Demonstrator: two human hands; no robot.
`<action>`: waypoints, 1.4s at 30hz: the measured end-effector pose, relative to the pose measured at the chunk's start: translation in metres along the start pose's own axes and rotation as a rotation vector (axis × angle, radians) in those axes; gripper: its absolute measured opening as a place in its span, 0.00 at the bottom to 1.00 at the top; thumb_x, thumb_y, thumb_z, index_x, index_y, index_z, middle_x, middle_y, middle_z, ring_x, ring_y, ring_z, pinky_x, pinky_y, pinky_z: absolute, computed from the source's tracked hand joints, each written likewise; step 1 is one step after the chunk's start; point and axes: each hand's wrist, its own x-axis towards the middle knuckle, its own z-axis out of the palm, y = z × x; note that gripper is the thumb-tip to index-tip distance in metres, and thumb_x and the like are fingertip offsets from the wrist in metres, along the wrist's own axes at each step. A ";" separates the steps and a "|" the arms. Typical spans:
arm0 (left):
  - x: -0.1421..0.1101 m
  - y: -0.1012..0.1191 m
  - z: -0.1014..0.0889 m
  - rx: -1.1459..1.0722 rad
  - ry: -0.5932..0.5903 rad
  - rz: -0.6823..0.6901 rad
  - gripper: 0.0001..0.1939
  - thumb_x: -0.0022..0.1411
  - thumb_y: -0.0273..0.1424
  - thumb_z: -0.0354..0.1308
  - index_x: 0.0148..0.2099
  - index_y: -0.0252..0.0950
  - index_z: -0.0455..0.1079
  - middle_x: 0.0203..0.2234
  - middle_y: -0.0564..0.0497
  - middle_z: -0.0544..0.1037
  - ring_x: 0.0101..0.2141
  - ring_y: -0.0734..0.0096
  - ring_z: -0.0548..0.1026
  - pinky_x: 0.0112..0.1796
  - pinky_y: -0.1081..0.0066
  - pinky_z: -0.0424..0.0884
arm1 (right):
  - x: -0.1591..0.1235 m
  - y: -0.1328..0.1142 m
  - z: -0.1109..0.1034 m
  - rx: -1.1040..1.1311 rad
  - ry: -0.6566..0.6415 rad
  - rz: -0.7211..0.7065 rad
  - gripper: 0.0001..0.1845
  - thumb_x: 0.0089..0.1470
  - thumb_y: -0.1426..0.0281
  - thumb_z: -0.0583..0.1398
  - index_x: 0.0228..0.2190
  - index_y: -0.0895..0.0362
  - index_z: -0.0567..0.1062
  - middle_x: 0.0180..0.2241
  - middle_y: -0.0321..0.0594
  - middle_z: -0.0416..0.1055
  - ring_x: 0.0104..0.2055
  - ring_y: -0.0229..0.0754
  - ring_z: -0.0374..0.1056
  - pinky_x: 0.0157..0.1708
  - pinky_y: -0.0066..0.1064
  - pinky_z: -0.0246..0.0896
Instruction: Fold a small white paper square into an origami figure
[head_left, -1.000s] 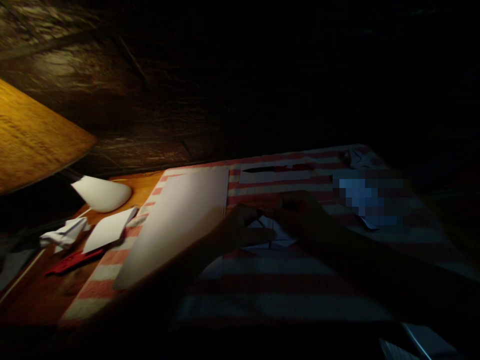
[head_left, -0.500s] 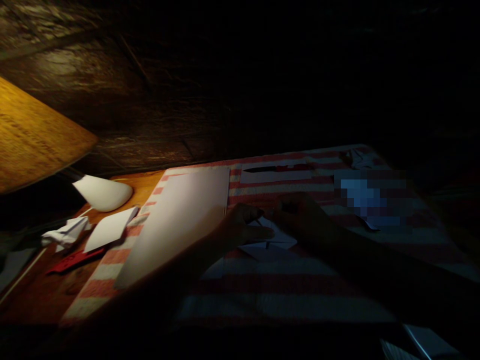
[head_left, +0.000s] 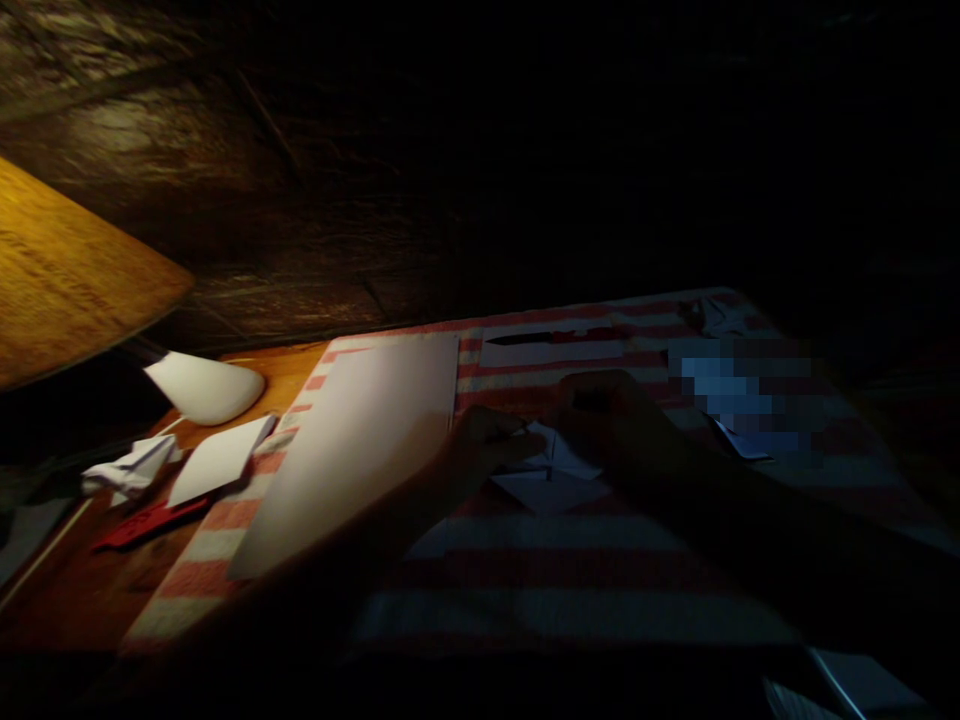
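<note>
A small piece of white folded paper, with creases and angled flaps, is between my two hands above the striped cloth. My left hand pinches its upper left side with thumb and fingers. At its upper right, my right hand is curled closed against the paper; deep shadow hides its fingertips. Behind my hands a knife with a dark blade and red handle lies on a white paper strip. Large white sheets lie to the left, partly behind my left forearm.
At the left are a lamp base under a yellow shade, crumpled paper, a curved white card and a red object. A pixelated, glowing device lies on the right. A dark wall rises behind the table.
The folded paper has shifted slightly right and its flaps show more clearly. My right hand has risen a little, and my left fingers have changed position on the paper.
</note>
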 end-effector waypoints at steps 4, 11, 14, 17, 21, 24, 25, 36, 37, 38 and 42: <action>-0.003 -0.002 -0.001 0.058 0.022 0.090 0.29 0.46 0.47 0.71 0.16 0.35 0.59 0.13 0.61 0.54 0.18 0.83 0.51 0.20 0.76 0.45 | 0.001 0.000 -0.003 0.029 -0.007 -0.007 0.13 0.50 0.70 0.68 0.21 0.59 0.71 0.18 0.29 0.62 0.19 0.28 0.54 0.19 0.22 0.47; -0.011 0.005 0.002 0.031 0.033 0.067 0.23 0.48 0.42 0.68 0.18 0.35 0.60 0.15 0.60 0.56 0.18 0.82 0.54 0.20 0.76 0.47 | -0.001 -0.003 0.001 0.016 -0.015 -0.021 0.15 0.49 0.69 0.69 0.20 0.60 0.71 0.17 0.28 0.60 0.19 0.28 0.52 0.19 0.22 0.45; -0.009 0.003 0.000 0.015 0.020 0.073 0.21 0.48 0.41 0.67 0.18 0.35 0.60 0.15 0.60 0.56 0.18 0.82 0.53 0.20 0.77 0.47 | -0.002 -0.002 0.003 0.049 -0.024 0.003 0.16 0.50 0.67 0.69 0.19 0.59 0.70 0.16 0.27 0.58 0.18 0.27 0.49 0.17 0.23 0.41; -0.006 0.001 -0.001 0.049 -0.001 0.108 0.22 0.49 0.42 0.67 0.19 0.34 0.62 0.14 0.61 0.55 0.18 0.83 0.52 0.20 0.77 0.45 | -0.001 0.000 0.003 0.031 -0.003 -0.010 0.15 0.50 0.68 0.69 0.20 0.59 0.71 0.17 0.28 0.60 0.19 0.28 0.51 0.19 0.22 0.43; -0.007 0.001 -0.001 0.118 0.000 0.098 0.19 0.47 0.43 0.70 0.25 0.31 0.71 0.17 0.57 0.66 0.20 0.80 0.60 0.21 0.78 0.53 | -0.001 -0.001 0.001 -0.049 0.003 -0.054 0.15 0.51 0.66 0.69 0.21 0.60 0.72 0.20 0.30 0.62 0.22 0.30 0.55 0.21 0.23 0.48; -0.008 0.003 -0.002 0.162 0.006 0.096 0.18 0.46 0.41 0.71 0.28 0.31 0.73 0.18 0.57 0.67 0.21 0.79 0.61 0.20 0.78 0.54 | -0.002 -0.002 0.003 -0.092 -0.035 -0.078 0.17 0.52 0.65 0.68 0.20 0.60 0.71 0.20 0.30 0.61 0.22 0.30 0.54 0.20 0.23 0.47; -0.009 0.004 -0.003 0.169 -0.004 0.097 0.18 0.46 0.41 0.71 0.27 0.31 0.73 0.17 0.58 0.66 0.20 0.80 0.60 0.20 0.78 0.54 | -0.003 -0.003 0.004 -0.087 -0.045 -0.080 0.18 0.53 0.65 0.68 0.19 0.59 0.70 0.20 0.30 0.60 0.22 0.30 0.53 0.20 0.23 0.46; -0.008 0.007 0.000 0.030 0.025 0.066 0.24 0.42 0.43 0.73 0.17 0.34 0.63 0.13 0.60 0.58 0.17 0.82 0.55 0.19 0.77 0.47 | -0.001 0.001 0.003 -0.031 -0.054 -0.059 0.17 0.51 0.66 0.69 0.20 0.60 0.70 0.19 0.29 0.60 0.22 0.29 0.53 0.20 0.23 0.46; -0.008 0.006 0.000 0.022 0.028 0.068 0.23 0.44 0.43 0.72 0.18 0.34 0.65 0.13 0.60 0.58 0.17 0.82 0.54 0.19 0.77 0.46 | 0.000 0.002 0.002 -0.005 -0.041 -0.050 0.17 0.50 0.66 0.70 0.20 0.59 0.70 0.19 0.28 0.60 0.21 0.29 0.52 0.19 0.23 0.45; -0.007 0.006 0.000 0.017 0.030 0.069 0.22 0.45 0.44 0.70 0.19 0.34 0.66 0.13 0.59 0.58 0.17 0.82 0.54 0.19 0.77 0.46 | 0.001 0.003 0.002 0.022 -0.031 -0.037 0.16 0.50 0.66 0.70 0.21 0.59 0.71 0.18 0.28 0.60 0.20 0.28 0.51 0.18 0.23 0.44; -0.007 0.002 -0.002 0.012 0.055 0.103 0.20 0.50 0.43 0.66 0.20 0.33 0.67 0.14 0.57 0.61 0.18 0.80 0.57 0.20 0.76 0.48 | 0.001 0.006 0.002 0.092 -0.010 -0.019 0.16 0.49 0.66 0.70 0.21 0.59 0.71 0.18 0.27 0.60 0.19 0.28 0.50 0.17 0.22 0.41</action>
